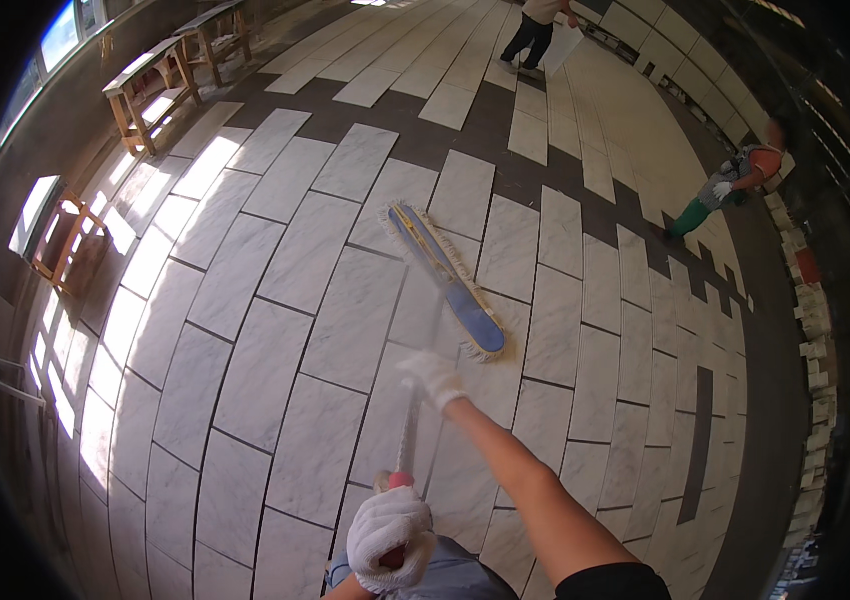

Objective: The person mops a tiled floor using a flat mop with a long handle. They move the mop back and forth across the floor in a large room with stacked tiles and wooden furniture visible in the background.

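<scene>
A wide dust mop [468, 312] with a blue back and cream fringe lies slanted across pale marbled slabs. Its whitish handle runs back toward me, partly smeared by motion. Close to my body, my left hand [392, 535], in a white knitted glove, is closed around the handle beside a red part. Farther along, my right hand [432, 380], also white-gloved, is wrapped on the handle; blur hides its exact finger positions.
Slabs [320, 240] are laid in staggered rows with dark gaps. Wooden trestles [150, 85] stand at the left, near sunlit patches. One person [535, 35] holds a pale panel at the back; another person [730, 180] bends at the right. Stacked pieces [815, 380] line the right edge.
</scene>
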`<state>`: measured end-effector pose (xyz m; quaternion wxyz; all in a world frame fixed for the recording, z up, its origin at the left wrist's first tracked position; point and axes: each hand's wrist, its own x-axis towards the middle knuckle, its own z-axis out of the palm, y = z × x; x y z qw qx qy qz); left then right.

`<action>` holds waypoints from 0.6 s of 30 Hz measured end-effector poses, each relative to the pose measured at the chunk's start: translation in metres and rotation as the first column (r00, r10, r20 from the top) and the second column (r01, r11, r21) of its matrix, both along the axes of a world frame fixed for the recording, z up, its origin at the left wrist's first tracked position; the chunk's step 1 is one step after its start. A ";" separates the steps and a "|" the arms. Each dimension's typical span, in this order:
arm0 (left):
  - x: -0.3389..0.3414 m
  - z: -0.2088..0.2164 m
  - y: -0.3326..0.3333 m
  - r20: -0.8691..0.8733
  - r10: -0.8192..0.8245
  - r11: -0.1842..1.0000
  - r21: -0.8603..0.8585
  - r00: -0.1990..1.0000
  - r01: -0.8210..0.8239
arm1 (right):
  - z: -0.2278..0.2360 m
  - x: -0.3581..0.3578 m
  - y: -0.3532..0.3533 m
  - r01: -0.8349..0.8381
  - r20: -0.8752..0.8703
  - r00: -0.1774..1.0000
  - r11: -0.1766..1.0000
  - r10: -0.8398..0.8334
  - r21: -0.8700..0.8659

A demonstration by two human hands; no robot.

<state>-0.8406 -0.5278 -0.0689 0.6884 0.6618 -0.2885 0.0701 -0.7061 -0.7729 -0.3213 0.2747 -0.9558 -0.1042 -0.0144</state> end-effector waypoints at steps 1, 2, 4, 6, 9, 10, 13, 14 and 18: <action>0.001 -0.003 -0.003 0.010 0.051 0.998 -0.026 0.999 -0.051 | 0.003 0.000 0.000 0.014 -0.037 0.999 1.000 -0.013 0.024; 0.001 -0.007 -0.005 0.018 0.101 0.994 -0.052 0.995 -0.100 | 0.006 0.001 0.000 0.021 -0.054 0.998 0.998 -0.018 0.064; -0.003 -0.015 -0.008 -0.009 0.118 0.986 -0.117 0.993 -0.119 | 0.010 0.002 0.004 0.027 -0.051 0.998 0.999 -0.025 0.047; -0.010 -0.023 -0.008 0.012 0.183 0.972 -0.151 0.983 -0.179 | 0.012 0.000 0.007 0.028 -0.037 0.999 0.999 -0.027 0.021; -0.019 -0.032 -0.006 -0.010 0.158 0.974 -0.162 0.987 -0.157 | 0.010 -0.007 0.008 0.047 -0.027 0.998 0.997 -0.049 -0.065; -0.021 -0.032 -0.006 -0.006 0.157 0.978 -0.139 0.988 -0.156 | 0.007 -0.008 0.006 0.068 -0.046 0.996 0.997 -0.070 -0.036; -0.024 -0.029 -0.006 0.014 0.175 0.982 -0.077 0.984 -0.173 | -0.006 -0.015 0.003 0.067 -0.008 0.998 0.998 -0.067 -0.009; -0.023 -0.027 -0.006 0.031 0.194 0.980 -0.060 0.981 -0.191 | -0.009 -0.019 0.001 0.060 0.007 0.998 0.998 -0.060 -0.008; -0.016 -0.016 -0.004 0.029 0.171 0.985 0.011 0.985 -0.171 | 0.000 -0.057 -0.017 0.170 -0.192 0.964 0.983 -0.181 -0.072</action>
